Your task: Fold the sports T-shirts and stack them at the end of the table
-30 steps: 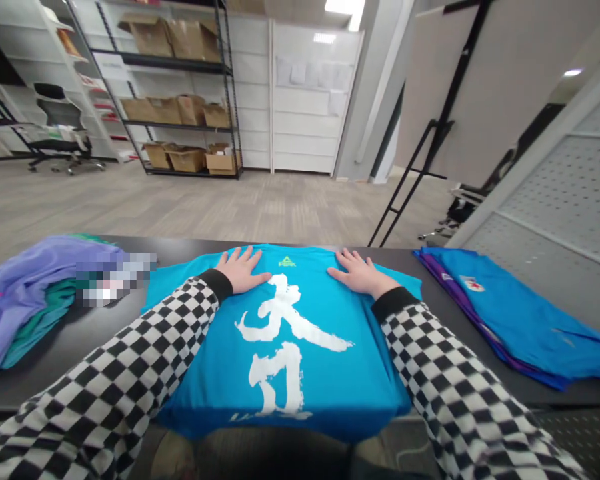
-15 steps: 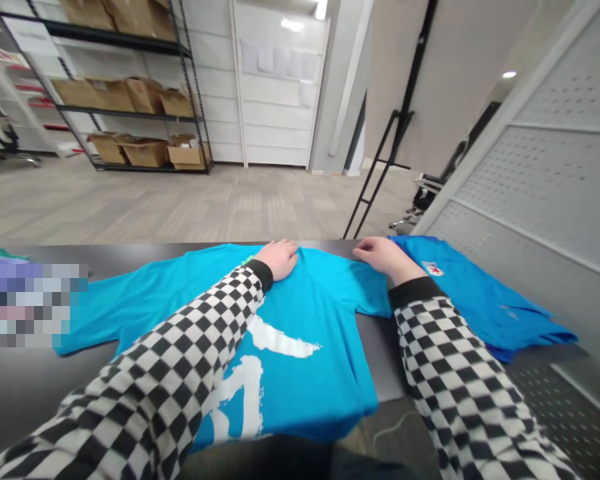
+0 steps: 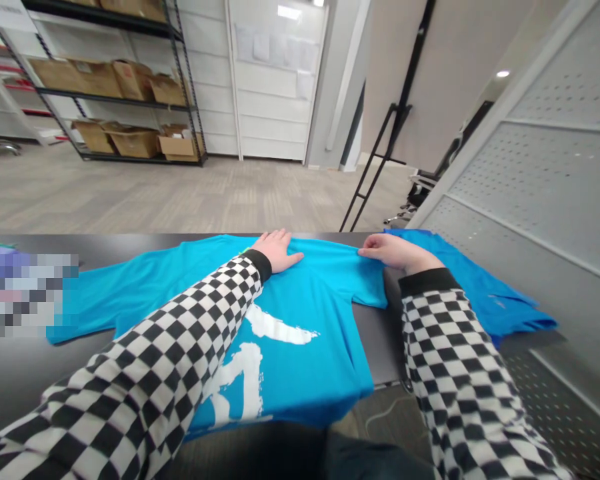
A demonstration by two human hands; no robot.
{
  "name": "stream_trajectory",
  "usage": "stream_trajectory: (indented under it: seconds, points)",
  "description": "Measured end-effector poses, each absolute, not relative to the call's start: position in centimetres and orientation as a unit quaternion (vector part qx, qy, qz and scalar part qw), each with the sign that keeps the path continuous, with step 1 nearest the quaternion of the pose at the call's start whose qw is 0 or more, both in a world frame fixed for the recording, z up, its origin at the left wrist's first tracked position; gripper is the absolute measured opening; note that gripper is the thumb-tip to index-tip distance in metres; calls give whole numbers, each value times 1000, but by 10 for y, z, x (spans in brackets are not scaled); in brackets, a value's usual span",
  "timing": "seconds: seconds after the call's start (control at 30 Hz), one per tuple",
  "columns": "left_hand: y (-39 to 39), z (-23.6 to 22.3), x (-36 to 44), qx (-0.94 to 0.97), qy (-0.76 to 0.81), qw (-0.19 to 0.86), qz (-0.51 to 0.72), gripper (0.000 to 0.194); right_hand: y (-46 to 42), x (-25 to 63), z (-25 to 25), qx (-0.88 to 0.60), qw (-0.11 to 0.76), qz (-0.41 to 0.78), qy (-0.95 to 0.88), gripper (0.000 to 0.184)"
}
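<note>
Turquoise T-shirt (image 3: 310,313) lying flat and spread on a black worktop (image 3: 380,333), sleeves out to either side, white brushed lettering (image 3: 275,330) on its upper face. The thin knit appears light, soft and limp, likely to slide and crease easily; the far shoulder edge and the sleeve ends look like the surest places to take hold. Left hand (image 3: 276,252) lies open, palm down, fingers parted, near the far edge, its checkered sleeve (image 3: 155,347) reaching across the shirt. Right hand (image 3: 393,252) sits at the far right shoulder, fingers drawn together over the fabric; whether they clamp it cannot be told. A blue garment (image 3: 495,293) lies just beyond the right arm.
</note>
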State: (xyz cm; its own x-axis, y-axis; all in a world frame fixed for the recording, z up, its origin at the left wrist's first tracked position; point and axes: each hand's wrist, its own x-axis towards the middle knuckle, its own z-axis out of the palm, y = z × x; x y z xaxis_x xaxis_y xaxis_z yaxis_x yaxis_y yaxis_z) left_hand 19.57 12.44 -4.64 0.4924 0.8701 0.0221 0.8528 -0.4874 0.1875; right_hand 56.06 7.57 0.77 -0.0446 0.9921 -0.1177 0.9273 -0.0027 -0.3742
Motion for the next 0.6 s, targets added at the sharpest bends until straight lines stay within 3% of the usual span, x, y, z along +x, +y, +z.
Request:
stream_trajectory:
  seconds: [0.23, 0.37, 0.6]
  points:
    - [123, -44, 193, 859, 501, 47, 94, 89, 73, 544, 10, -688, 60, 221, -688, 55]
    - [133, -41, 186, 838, 518, 17, 169, 66, 75, 534, 8, -720, 66, 162, -672, 47]
    - [150, -40, 177, 799, 580, 59, 148, 37, 76, 538, 2, -719, 78, 149, -674, 25]
